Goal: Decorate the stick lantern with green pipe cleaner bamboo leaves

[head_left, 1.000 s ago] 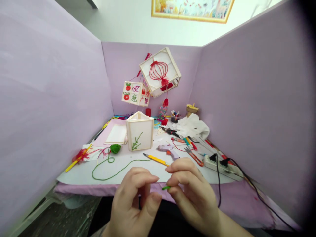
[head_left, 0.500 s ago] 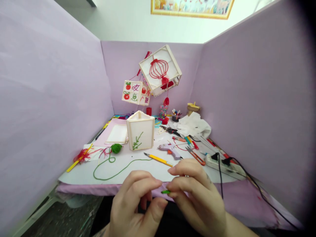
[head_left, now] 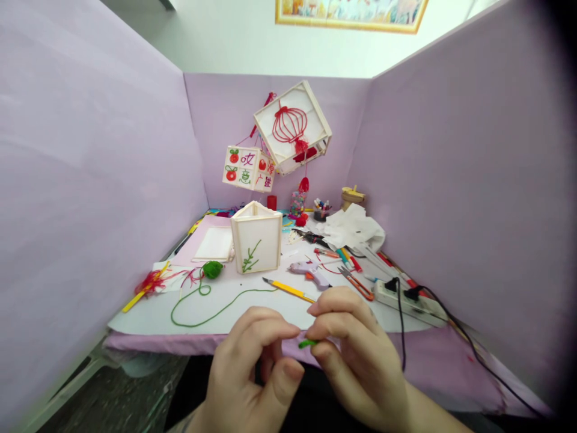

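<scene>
Between the thumb and fingers of my right hand (head_left: pixel 360 355) a short piece of green yarn (head_left: pixel 307 344) is pinched, its end poking out to the left. My left hand (head_left: pixel 252 367) is beside it, thumb and forefinger apart, with nothing visible between them. Both hands are over the front edge of the table. Beyond them stands a three-sided white lantern (head_left: pixel 258 243) with a thin wooden frame and a green bamboo sprig on its front panel. A green yarn ball (head_left: pixel 212 269) lies to its left, its strand (head_left: pixel 216 317) curling across the tabletop.
A yellow craft knife (head_left: pixel 288 290), a glue gun (head_left: pixel 311 273) and orange thread snips (head_left: pixel 356 282) lie past my hands. At right sits a power strip (head_left: pixel 410 304) with black cords. Finished lanterns (head_left: pixel 293 129) hang at the back. Crumpled white paper (head_left: pixel 354 227) lies at back right.
Both hands have risen slightly. The green yarn piece in my right hand has turned a little and shows a bit more. Things on the table stay where they were.
</scene>
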The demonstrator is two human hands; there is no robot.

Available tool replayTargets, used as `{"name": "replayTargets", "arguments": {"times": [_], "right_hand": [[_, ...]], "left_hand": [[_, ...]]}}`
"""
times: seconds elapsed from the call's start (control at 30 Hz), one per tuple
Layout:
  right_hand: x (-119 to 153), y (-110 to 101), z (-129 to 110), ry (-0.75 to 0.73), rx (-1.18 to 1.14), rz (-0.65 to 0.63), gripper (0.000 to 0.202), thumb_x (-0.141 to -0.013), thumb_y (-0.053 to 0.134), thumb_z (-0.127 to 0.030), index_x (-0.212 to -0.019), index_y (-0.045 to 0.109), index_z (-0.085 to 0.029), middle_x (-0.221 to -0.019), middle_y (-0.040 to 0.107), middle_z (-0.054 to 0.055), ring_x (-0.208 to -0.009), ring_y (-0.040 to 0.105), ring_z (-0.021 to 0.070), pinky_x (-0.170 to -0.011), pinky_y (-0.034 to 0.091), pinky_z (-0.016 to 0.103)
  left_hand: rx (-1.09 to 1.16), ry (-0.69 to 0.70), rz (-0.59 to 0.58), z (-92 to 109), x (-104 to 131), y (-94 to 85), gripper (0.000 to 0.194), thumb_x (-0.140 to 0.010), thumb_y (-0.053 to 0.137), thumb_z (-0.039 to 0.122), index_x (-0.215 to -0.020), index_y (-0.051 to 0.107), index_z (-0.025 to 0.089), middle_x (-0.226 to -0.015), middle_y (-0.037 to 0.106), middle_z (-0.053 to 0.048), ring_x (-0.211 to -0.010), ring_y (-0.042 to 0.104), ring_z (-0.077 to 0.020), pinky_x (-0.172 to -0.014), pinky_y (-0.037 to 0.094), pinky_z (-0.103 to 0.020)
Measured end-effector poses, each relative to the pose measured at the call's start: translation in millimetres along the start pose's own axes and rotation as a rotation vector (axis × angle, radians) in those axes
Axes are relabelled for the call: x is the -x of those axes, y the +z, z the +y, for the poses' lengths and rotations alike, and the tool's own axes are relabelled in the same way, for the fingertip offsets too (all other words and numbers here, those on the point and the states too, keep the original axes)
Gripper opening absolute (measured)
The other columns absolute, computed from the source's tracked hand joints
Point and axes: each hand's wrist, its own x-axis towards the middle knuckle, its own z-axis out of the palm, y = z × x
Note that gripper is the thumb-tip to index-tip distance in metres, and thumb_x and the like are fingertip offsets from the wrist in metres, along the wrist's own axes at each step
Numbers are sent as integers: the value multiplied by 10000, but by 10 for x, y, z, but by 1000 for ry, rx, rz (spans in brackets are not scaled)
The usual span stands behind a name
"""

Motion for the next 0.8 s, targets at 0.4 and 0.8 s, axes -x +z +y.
{"name": "replayTargets", "arguments": {"times": [0.4,0.8], "right_hand": [[-22,13,-13,-55,71,28,178,-856,550,-36,-922,573,-200,-901,586,51,-856,587,169,-755,511,301],[39,42,25,-84,116,85,170,-874,610,-95,-1012,627,-192,-913,596,57,-850,596,181,-751,525,331]], "left_hand": [[-44,-22,-21,49,-67,40,61,-889,591,243,-946,578,226,-769,578,10,-593,535,-97,-501,464,-180],[-94,-33,-44,76,-101,4,156,-890,525,106,-769,568,194,-699,600,25,-628,578,-77,-573,470,-154]]}}
